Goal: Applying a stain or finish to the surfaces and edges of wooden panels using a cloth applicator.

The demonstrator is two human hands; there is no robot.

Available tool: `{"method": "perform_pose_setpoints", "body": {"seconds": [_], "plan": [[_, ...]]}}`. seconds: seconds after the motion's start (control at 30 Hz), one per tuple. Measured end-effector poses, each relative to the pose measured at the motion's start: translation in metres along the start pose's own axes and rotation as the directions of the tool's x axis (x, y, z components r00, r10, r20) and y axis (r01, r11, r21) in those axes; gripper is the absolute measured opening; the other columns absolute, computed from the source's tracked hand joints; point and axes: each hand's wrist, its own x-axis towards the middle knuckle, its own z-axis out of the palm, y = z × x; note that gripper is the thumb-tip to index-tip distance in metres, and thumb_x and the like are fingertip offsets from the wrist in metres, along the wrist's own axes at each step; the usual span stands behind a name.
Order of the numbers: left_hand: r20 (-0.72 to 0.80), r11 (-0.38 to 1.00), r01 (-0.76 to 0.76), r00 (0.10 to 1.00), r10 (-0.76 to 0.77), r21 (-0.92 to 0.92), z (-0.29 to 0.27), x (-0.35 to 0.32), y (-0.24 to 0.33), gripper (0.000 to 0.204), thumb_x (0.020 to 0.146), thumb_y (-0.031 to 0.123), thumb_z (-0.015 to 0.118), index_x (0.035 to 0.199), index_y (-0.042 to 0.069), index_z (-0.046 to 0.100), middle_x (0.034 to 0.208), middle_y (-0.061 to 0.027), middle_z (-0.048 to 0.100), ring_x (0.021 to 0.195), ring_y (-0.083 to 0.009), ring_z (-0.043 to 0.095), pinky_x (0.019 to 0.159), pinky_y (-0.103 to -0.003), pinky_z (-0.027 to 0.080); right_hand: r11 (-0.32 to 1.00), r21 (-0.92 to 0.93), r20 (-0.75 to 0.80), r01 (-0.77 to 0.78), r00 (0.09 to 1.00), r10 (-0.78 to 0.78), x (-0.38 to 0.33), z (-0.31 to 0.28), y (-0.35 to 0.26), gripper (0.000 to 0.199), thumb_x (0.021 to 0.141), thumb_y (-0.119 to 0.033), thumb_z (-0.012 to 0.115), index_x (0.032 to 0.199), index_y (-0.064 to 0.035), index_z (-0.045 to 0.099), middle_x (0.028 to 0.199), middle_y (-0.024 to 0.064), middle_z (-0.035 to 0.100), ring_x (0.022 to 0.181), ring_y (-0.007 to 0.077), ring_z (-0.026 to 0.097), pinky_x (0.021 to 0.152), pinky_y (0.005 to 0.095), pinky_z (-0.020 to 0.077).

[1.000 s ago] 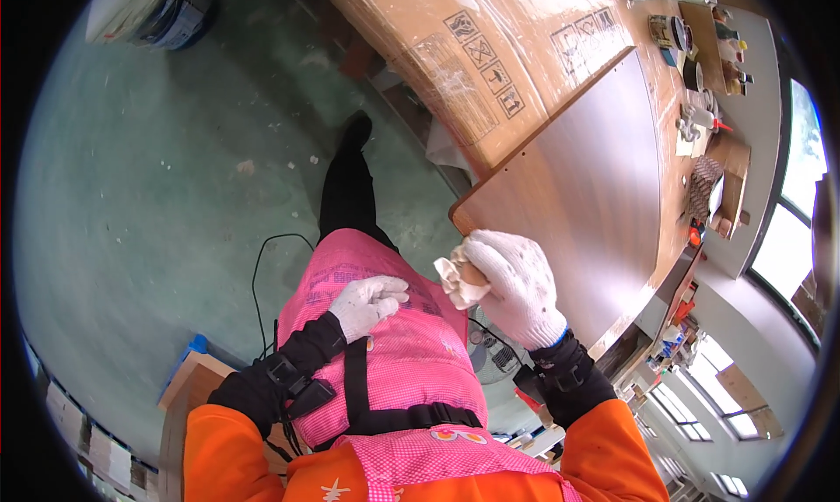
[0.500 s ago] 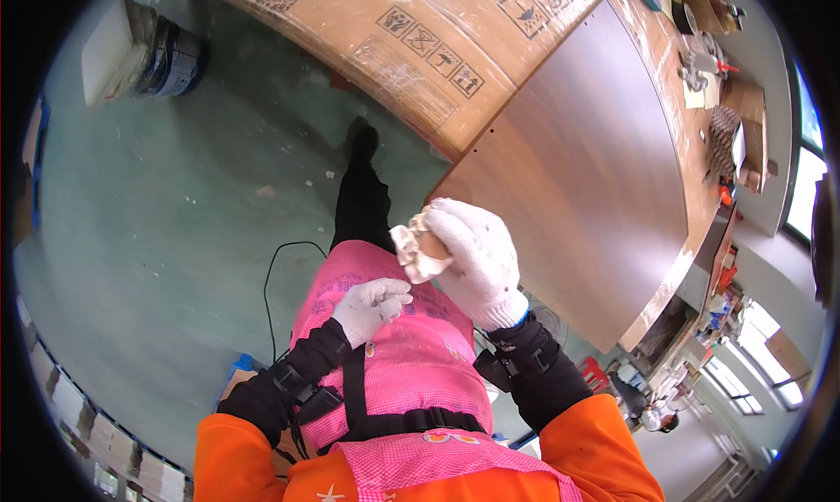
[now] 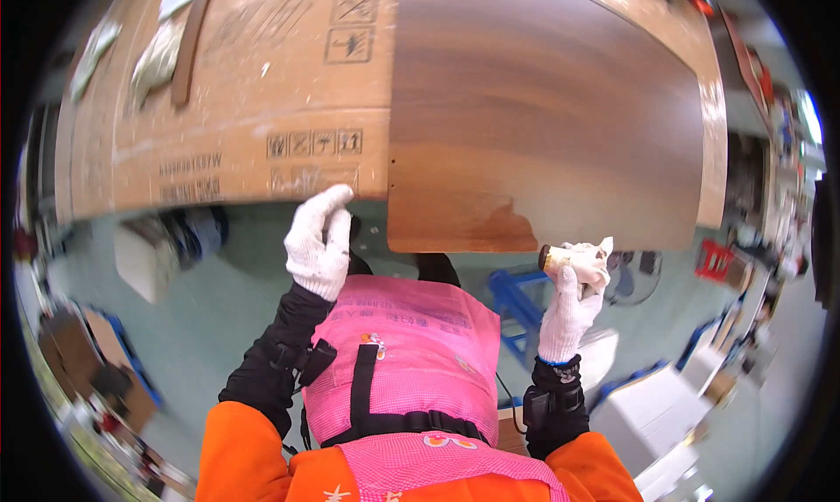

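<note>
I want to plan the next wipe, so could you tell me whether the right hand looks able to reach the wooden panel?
Probably yes: the right hand, holding a rag, hangs just below the wooden panel edge with nothing between.

Bright, even daylight fills the workshop scene, with glare washing out the far edge of the brown wooden panel (image 3: 542, 108) and windows blown white at the right rim. Fisheye distortion bends straight edges and crowds the dark-vignetted border, where details blur; shadows stay soft.
</note>
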Motion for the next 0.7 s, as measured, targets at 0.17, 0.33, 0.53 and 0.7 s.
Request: {"method": "perform_pose_setpoints", "body": {"seconds": [0.17,0.33,0.53,0.7], "plan": [[0.379,0.699,-0.622,0.778,0.501,0.353,0.003,0.101,0.007,0.063,0.096,0.025,0.068,0.151,0.004,0.048,0.159,-0.0222,0.042,0.149,-0.0410,0.035,0.122,-0.048,0.029,0.999,0.019,-0.235,0.037,0.972,-0.032,-0.063,0.035,0.035,0.059,0.088,0.006,0.076,0.140,-0.0003,0.049,0.131,0.0121,0.060,0.123,0.0235,0.061,0.109,0.0388,0.0484],[0.508,0.566,-0.775,0.620,0.598,0.279,0.031,0.129,0.000,0.079,0.096,0.037,0.064,0.160,0.003,0.031,0.165,-0.0274,0.026,0.153,-0.0460,0.023,0.124,-0.053,0.021,0.995,0.059,-0.491,0.075,0.870,-0.036,-0.098,0.072,0.065,0.067,0.084,0.003,0.082,0.142,-0.0046,0.049,0.135,0.0170,0.061,0.123,0.0252,0.063,0.108,0.0397,0.0512],[0.628,0.435,-0.828,0.555,0.546,0.354,0.031,0.135,-0.010,0.074,0.100,0.038,0.056,0.160,0.002,0.032,0.164,-0.0245,0.032,0.154,-0.0412,0.025,0.126,-0.052,0.016,0.974,0.033,-0.569,0.224,0.805,-0.166,-0.085,0.088,0.100,0.063,0.083,-0.001,0.085,0.137,-0.0020,0.051,0.129,0.0144,0.065,0.118,0.0243,0.066,0.103,0.0390,0.0544],[0.623,0.481,-0.817,0.562,0.544,0.317,0.033,0.141,-0.015,0.076,0.096,0.037,0.061,0.160,0.005,0.034,0.164,-0.0253,0.032,0.154,-0.0422,0.025,0.125,-0.054,0.015,0.929,-0.169,-0.570,0.331,0.735,-0.366,-0.072,0.095,0.113,0.061,0.081,-0.003,0.087,0.132,-0.0030,0.055,0.125,0.0125,0.066,0.112,0.0224,0.068,0.099,0.0362,0.0559]]}}
